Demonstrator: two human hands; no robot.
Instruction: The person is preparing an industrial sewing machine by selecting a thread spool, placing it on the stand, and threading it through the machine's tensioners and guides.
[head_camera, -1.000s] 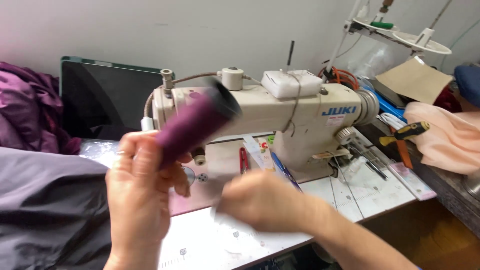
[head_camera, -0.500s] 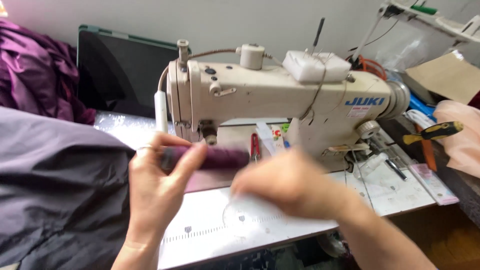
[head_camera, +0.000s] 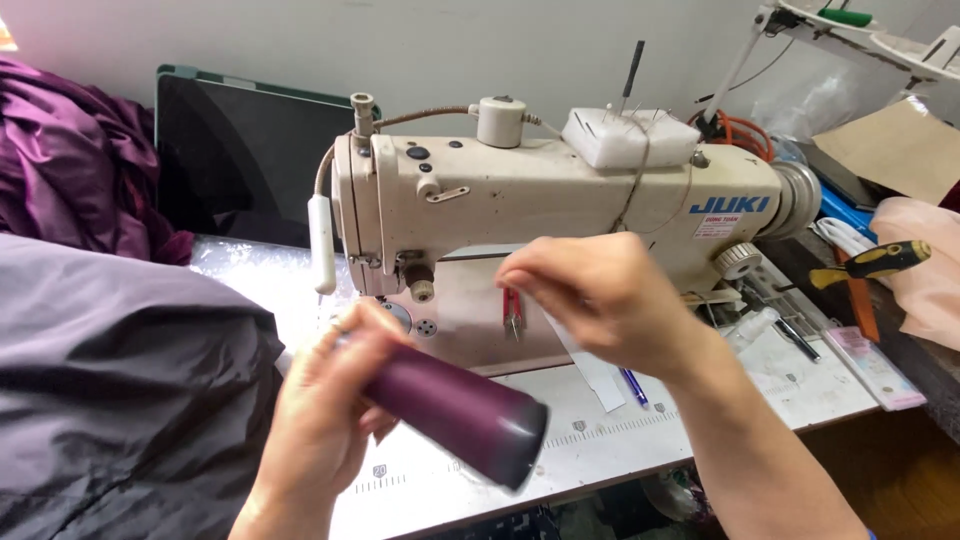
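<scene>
My left hand (head_camera: 325, 410) grips a dark purple thread spool (head_camera: 455, 410), tilted with its wide base toward me, low over the white sewing table (head_camera: 700, 430). My right hand (head_camera: 600, 295) hovers above and right of the spool with its fingers pinched together; whether a thread runs between them is too fine to see. Right behind both hands stands a cream industrial sewing machine (head_camera: 560, 205). Its needle area (head_camera: 415, 285) is just above my left hand.
Dark purple-grey fabric (head_camera: 120, 390) covers the left of the table, with more purple cloth (head_camera: 70, 160) piled behind. Red snips (head_camera: 512, 312) lie on the machine bed and a blue pen (head_camera: 635, 385) on the table. A yellow-handled screwdriver (head_camera: 875, 262) and pink cloth (head_camera: 925, 270) sit at right.
The left hand lowered the spool from up in front of the machine and turned its base toward me. The right hand rose from the table to pinch above the spool.
</scene>
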